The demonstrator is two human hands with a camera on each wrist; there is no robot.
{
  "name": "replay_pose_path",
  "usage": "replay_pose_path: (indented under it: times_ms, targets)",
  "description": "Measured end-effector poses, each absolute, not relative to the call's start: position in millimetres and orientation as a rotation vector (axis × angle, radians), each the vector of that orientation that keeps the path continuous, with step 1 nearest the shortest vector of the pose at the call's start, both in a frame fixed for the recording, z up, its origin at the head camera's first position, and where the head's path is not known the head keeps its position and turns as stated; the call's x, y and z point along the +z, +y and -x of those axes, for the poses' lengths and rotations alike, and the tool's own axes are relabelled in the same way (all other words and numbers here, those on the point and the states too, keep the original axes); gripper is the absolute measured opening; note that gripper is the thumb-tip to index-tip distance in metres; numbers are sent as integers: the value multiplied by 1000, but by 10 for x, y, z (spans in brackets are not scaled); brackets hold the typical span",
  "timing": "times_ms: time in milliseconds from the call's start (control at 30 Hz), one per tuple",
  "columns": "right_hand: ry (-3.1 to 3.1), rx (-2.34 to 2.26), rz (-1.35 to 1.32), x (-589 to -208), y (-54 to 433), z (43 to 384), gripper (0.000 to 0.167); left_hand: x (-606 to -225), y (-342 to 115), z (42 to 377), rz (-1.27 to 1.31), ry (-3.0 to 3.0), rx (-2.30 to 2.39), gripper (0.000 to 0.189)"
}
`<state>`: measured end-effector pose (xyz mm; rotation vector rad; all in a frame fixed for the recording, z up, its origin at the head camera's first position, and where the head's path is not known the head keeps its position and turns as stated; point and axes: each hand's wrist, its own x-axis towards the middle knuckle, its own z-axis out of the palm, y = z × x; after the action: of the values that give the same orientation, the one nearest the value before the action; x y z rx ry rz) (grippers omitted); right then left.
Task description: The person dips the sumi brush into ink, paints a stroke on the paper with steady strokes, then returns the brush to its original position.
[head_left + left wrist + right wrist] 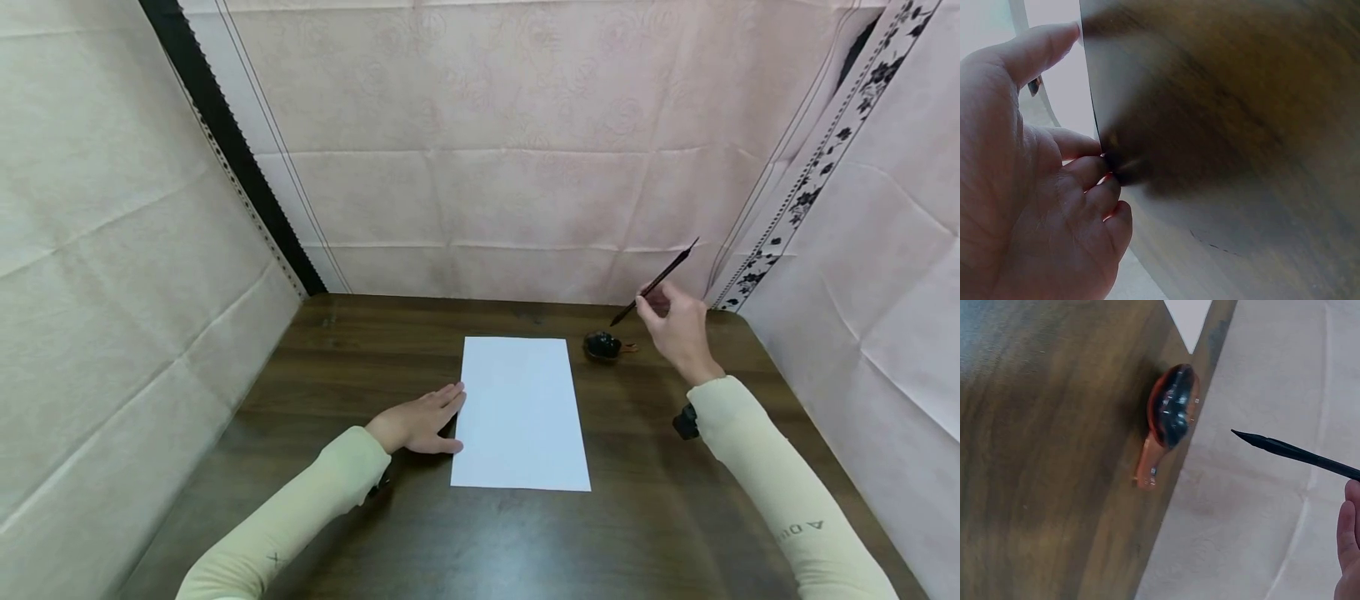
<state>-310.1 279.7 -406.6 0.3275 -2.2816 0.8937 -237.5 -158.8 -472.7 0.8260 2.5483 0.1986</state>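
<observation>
A blank white sheet of paper lies on the wooden table. My left hand is flat with fingers extended, its thumb and fingertips touching the sheet's left edge; the left wrist view shows the palm side of this hand along the paper's edge. My right hand pinches a dark writing brush by its shaft, bristle tip slanting down to the left. Below that tip sits a small reddish-brown dish with a short handle and glossy black contents. In the right wrist view the brush tip is apart from the dish.
The brown table ends at a pale cloth backdrop behind. Cloth walls also stand at the left and right. The dish is near the table's back edge, right of the paper.
</observation>
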Motion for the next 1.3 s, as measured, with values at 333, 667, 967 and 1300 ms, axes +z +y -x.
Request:
replay_pose_path:
  times_ms: [333, 667, 967, 1300]
  targets:
    - [-2312, 941, -305, -4334, 2788, 3108, 14, -4697, -1589, 2351, -828, 2541, 213, 92]
    - [-2344, 911, -280, -4500, 2761, 3076, 11, -4713, -1575, 2350, -836, 2543, 226, 93]
    - [-2378, 943, -264, -4592, 2751, 3065, 14, -4752, -1578, 2360, -844, 2542, 221, 93]
    - [-2370, 983, -290, -4601, 2716, 3091, 14, -4751, -1585, 2372, -844, 2538, 229, 93]
